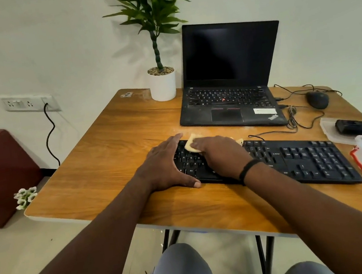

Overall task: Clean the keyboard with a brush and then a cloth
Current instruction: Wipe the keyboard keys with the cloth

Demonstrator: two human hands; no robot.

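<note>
Head view: we see the left hand [164,165] spread flat, bracing the left end of the black full-size plastic keyboard [296,159] on the brown wood-grain table [106,148]. The right hand [221,154] presses a pale yellow folded cloth [191,146] onto the keyboard's upper-left keys, fingers curled over it. An open black laptop [230,82] sits behind.
</note>
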